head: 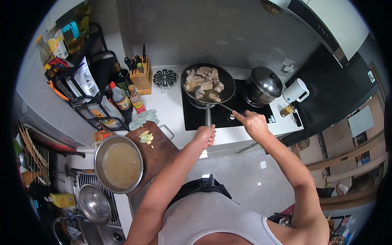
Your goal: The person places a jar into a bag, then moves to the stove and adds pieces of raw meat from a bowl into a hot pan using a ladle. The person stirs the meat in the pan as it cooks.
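Note:
My left hand [205, 136] grips the metal handle of a wide frying pan [230, 87] on the left burner of the black cooktop [196, 120]. Pale, lightly cooked meat pieces [204, 78] lie in the pan with some liquid at the near side. My right hand [253, 122] is closed around the long handle of a metal cooking utensil [226, 106]. Its head reaches among the meat at the pan's near left part, partly hidden. Left of my left hand, sliced garlic and pale green pieces [147, 137] rest on a wooden cutting board [162, 153].
A lidded steel pot [265, 85] stands on the right burner, beside a white kettle [296, 90]. A steel bowl of cloudy liquid [122, 167] overlaps the board's left side. Sauce bottles [120, 96] and a knife block [141, 78] stand at the back left. The range hood [321, 30] hangs upper right.

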`<state>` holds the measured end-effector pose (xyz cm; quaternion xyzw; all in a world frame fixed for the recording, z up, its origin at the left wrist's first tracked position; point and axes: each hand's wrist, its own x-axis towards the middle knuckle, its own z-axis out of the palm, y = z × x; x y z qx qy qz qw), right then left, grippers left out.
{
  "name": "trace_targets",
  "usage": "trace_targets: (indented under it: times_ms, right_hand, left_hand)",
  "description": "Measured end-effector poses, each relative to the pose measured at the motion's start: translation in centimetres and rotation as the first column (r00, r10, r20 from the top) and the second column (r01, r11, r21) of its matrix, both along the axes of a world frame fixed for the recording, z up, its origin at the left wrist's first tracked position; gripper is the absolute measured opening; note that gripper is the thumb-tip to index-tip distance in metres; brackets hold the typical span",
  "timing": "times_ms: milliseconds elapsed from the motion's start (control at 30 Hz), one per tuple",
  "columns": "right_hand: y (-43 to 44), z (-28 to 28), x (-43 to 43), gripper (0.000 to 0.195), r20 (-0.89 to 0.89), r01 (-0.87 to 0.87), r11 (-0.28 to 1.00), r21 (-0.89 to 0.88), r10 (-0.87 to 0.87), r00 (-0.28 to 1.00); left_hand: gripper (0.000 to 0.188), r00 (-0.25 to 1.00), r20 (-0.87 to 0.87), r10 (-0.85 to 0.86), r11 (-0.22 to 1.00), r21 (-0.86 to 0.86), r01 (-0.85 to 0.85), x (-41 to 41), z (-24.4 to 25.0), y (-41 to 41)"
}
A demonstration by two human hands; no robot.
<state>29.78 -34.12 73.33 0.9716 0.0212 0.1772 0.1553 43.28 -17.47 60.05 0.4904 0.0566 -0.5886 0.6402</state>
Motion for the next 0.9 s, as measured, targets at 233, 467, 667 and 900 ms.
trace_targets:
  times_ms: [233,467,667,900]
  right_hand:
    - [-1.3,3.6,1.2,0.044,-0.135,-0.148,0.958,-0.247,0.118,0.984]
    - [-4.5,6.9,-1.7,0.051,-0.109,-0.004,0.97,-0.243,-0.023,0.994]
    - [-2.7,5.3,1.6,0.053,-0.113,0.009,1.0,0.023,-0.006,0.994]
    - [-3.9,6.2,5.6,0.034,-0.279,-0.323,0.919,-0.227,0.257,0.925]
  left_hand:
    - [0.031,1.0,0.007,0.027,1.0,0.016,-0.027,0.0,0.4,0.3]
    - [0.031,1.0,0.005,0.023,1.0,-0.007,-0.023,0.2,0.2,0.2]
    - [0.031,1.0,-0.019,0.009,1.0,-0.017,-0.01,0.4,-0.4,0.2]
    - [0.031,0.999,0.01,0.041,0.999,0.013,-0.041,0.1,0.3,0.5]
